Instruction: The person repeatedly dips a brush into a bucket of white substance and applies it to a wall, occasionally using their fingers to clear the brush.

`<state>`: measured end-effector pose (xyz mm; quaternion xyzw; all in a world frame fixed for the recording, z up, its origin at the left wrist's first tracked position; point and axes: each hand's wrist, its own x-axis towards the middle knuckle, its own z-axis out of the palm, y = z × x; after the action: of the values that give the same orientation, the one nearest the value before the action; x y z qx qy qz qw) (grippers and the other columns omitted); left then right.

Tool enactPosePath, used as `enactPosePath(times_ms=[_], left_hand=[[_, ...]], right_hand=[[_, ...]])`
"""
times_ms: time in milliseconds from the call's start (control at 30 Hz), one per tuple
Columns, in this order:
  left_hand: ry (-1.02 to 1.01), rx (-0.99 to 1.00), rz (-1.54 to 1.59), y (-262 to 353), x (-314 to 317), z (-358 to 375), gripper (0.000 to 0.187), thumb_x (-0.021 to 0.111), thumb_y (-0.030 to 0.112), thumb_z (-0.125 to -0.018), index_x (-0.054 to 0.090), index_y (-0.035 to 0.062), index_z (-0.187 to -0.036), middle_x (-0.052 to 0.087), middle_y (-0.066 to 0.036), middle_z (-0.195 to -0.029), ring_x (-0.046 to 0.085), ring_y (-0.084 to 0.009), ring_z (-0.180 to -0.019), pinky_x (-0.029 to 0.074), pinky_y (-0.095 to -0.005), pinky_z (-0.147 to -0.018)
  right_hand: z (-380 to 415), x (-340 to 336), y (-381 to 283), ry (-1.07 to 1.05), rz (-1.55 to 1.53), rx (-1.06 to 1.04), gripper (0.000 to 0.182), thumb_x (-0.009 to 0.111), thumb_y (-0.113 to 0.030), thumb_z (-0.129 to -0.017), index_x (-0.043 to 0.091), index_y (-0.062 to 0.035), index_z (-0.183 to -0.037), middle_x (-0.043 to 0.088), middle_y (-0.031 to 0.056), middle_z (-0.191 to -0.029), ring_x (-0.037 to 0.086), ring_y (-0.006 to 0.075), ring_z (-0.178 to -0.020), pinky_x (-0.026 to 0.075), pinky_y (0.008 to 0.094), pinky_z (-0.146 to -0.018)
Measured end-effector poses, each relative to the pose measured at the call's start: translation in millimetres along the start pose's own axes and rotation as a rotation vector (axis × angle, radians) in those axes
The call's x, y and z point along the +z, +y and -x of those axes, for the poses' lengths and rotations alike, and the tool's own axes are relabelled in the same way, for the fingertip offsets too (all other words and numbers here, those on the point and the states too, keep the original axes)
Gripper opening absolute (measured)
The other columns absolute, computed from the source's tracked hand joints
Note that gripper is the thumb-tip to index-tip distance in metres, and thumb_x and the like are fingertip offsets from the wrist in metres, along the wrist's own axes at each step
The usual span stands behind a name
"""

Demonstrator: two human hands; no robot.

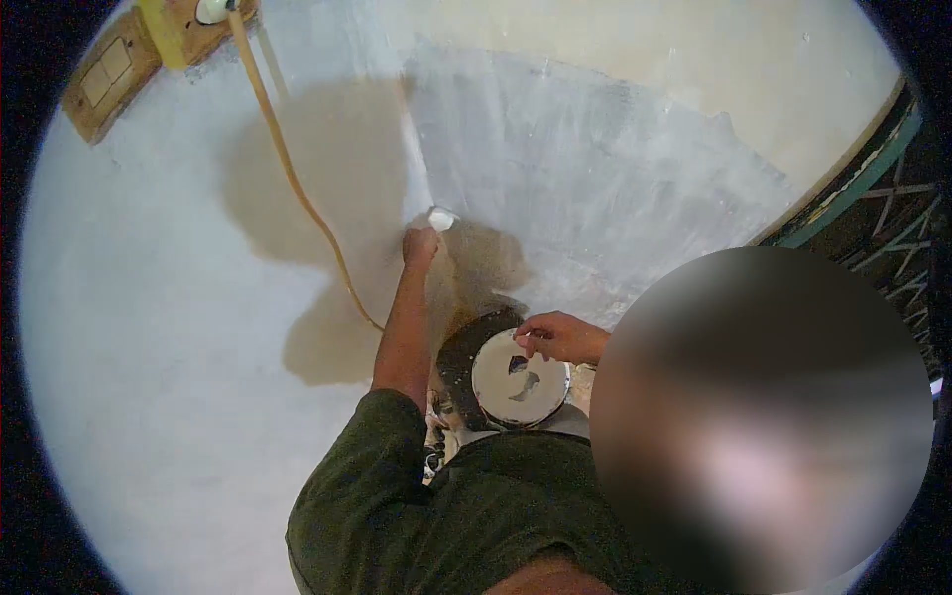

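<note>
The left hand (419, 246) is closed around a putty blade (441, 218) pressed to the wall (149, 327). Below the blade, the right hand (560, 337) grips the rim of a putty pan (518, 382). Grey coat spreads right of the blade; bare patches remain left. No writing is readable.

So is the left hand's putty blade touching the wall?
Touching: the head view shows the left hand pressing the putty blade flat against the wall, no gap visible.
</note>
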<state>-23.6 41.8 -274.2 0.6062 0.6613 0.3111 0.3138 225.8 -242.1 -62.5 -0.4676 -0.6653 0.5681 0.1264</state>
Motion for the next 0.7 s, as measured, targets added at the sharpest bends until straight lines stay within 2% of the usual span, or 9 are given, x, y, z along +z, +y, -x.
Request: enactPosePath(times_ms=[33, 100, 133, 200, 333, 400, 467, 600, 700], left_hand=[[0.009, 0.0, -0.001, -7, 1, -12, 0.024, 0.049, 0.015, -0.084, 0.062, 0.0062, -0.067, 0.057, -0.013, -0.053, 0.058, -0.0236, -0.047, 0.046, -0.0362, -0.047], [0.082, 0.207, 0.109, -21, -5, -25, 0.029, 0.047, 0.022, -0.087, 0.06, 0.011, -0.063, 0.053, -0.006, -0.047, 0.052, -0.0201, -0.04, 0.04, -0.0344, -0.039], [0.089, 0.207, 0.104, 0, -23, -10, 0.029, 0.047, 0.022, -0.087, 0.06, 0.011, -0.063, 0.053, -0.006, -0.047, 0.052, -0.0201, -0.04, 0.04, -0.0344, -0.039], [-0.212, -0.182, 0.914, 81, -73, 48, 0.018, 0.053, 0.026, -0.085, 0.053, 0.011, -0.074, 0.044, 0.003, -0.049, 0.033, -0.0069, -0.032, 0.022, -0.0229, -0.028], [-0.281, -0.087, 0.991, 102, -69, 52, 0.034, 0.045, 0.034, -0.086, 0.051, 0.0142, -0.06, 0.04, 0.004, -0.043, 0.034, -0.0104, -0.033, 0.025, -0.0277, -0.031], [-0.434, -0.288, 1.14, 75, -40, 37, 0.034, 0.05, 0.037, -0.083, 0.051, 0.0114, -0.06, 0.043, 0.0, -0.045, 0.034, -0.0129, -0.032, 0.027, -0.0306, -0.031], [-0.18, -0.319, 0.655, 71, -6, 57, 0.039, 0.049, 0.043, -0.082, 0.052, 0.0097, -0.062, 0.046, -0.003, -0.048, 0.038, -0.0155, -0.035, 0.027, -0.0337, -0.032], [-0.296, -0.402, 0.426, -30, 90, 46, 0.043, 0.042, 0.043, -0.086, 0.051, 0.0096, -0.06, 0.043, -0.004, -0.046, 0.039, -0.0174, -0.036, 0.028, -0.0352, -0.034], [-0.428, -0.366, 0.47, 20, 56, 92, 0.038, 0.043, 0.037, -0.086, 0.05, 0.01, -0.06, 0.042, -0.004, -0.046, 0.035, -0.0179, -0.034, 0.026, -0.0338, -0.034]], right_hand=[[2, -3, -4, 0.01, -0.006, 0.027, 0.04, 0.052, -0.037, -0.089, 0.058, -0.0014, -0.106, 0.062, 0.0063, -0.082, 0.054, 0.0133, -0.07, 0.046, 0.0297, -0.063], [0, -5, -6, 0.016, -0.013, 0.045, 0.04, 0.053, -0.037, -0.088, 0.058, -0.0014, -0.106, 0.062, 0.0066, -0.082, 0.054, 0.0134, -0.07, 0.046, 0.0298, -0.063], [-3, -6, -4, 0.012, -0.021, 0.045, 0.04, 0.053, -0.037, -0.088, 0.058, -0.0014, -0.106, 0.062, 0.0069, -0.083, 0.054, 0.0134, -0.07, 0.046, 0.0299, -0.063], [-5, -3, -5, 0.009, -0.033, 0.045, 0.04, 0.053, -0.036, -0.088, 0.058, -0.0014, -0.107, 0.062, 0.0072, -0.083, 0.055, 0.0134, -0.07, 0.047, 0.03, -0.063], [-5, 0, -12, 0.021, 0.021, 0.021, 0.041, 0.05, -0.04, -0.089, 0.06, -0.0018, -0.1, 0.061, 0.0066, -0.079, 0.055, 0.0141, -0.066, 0.048, 0.0299, -0.06], [0, 1, -11, 0.014, 0.035, 0.02, 0.041, 0.05, -0.04, -0.089, 0.06, -0.002, -0.1, 0.062, 0.0065, -0.078, 0.055, 0.014, -0.065, 0.048, 0.0298, -0.06], [4, 2, -8, 0.019, 0.011, 0.053, 0.039, 0.053, -0.037, -0.088, 0.059, -0.0025, -0.104, 0.062, 0.0042, -0.081, 0.054, 0.0123, -0.068, 0.046, 0.0287, -0.061], [13, 9, 0, 0.046, 0.012, 0.077, 0.039, 0.051, -0.038, -0.089, 0.06, -0.0034, -0.104, 0.062, 0.0038, -0.08, 0.054, 0.0117, -0.067, 0.046, 0.0285, -0.06], [20, 12, 4, 0.061, -0.005, 0.119, 0.038, 0.051, -0.038, -0.089, 0.06, -0.0039, -0.103, 0.062, 0.0032, -0.08, 0.053, 0.0114, -0.067, 0.045, 0.0288, -0.06]])
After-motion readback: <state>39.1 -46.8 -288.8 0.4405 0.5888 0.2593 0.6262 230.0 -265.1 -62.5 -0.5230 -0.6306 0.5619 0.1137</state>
